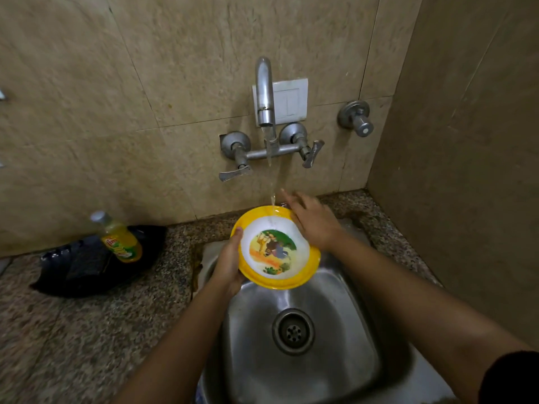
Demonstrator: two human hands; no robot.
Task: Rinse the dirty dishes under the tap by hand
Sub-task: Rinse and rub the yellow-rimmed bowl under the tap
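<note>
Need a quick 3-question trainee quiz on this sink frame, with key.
1. True or false: water from the tap lands on the yellow bowl.
2. Which hand grips the bowl's rim with curled fingers? A) left hand B) right hand
3. Fill in: the soap bottle rests on a black ____.
Key: 1 true; 2 A; 3 bag.
</note>
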